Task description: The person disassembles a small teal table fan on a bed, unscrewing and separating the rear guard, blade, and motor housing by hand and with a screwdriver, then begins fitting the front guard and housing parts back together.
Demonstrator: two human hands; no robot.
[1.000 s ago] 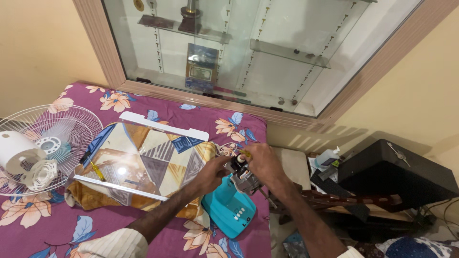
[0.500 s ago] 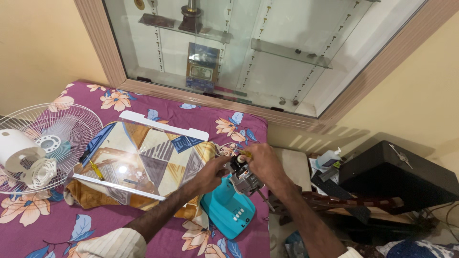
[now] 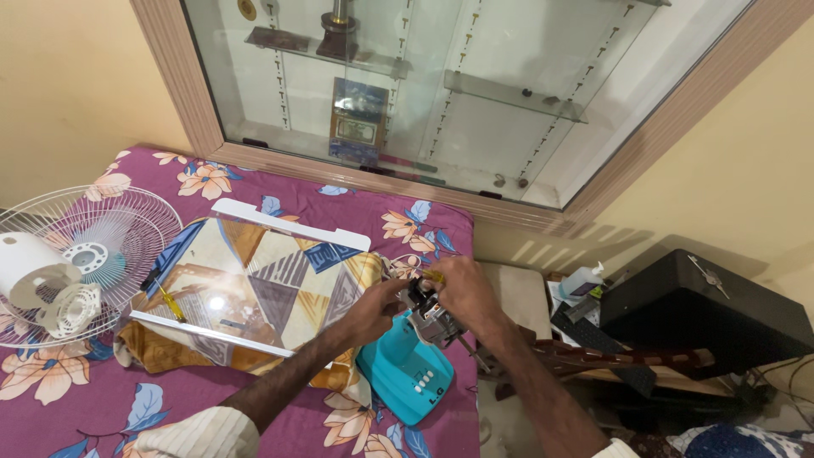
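Observation:
My left hand (image 3: 373, 309) and my right hand (image 3: 462, 291) both grip a small fan motor (image 3: 428, 312) of grey metal with wires, held over the right edge of a bed. A yellow screwdriver tip (image 3: 434, 275) shows at my right fingers. Just below the motor lies a turquoise fan base (image 3: 409, 370) with white push buttons.
A glass shelf pane with white trims (image 3: 254, 280) rests on a patterned cushion. A yellow-handled screwdriver (image 3: 168, 298) lies on it. At left are a white fan grille (image 3: 127, 229) and white motor housings (image 3: 38, 284). A black box (image 3: 704, 309) and a bottle (image 3: 581, 280) stand right.
My hands and the motor have stayed almost in place, with only a slight shift of the right hand's fingers on the motor.

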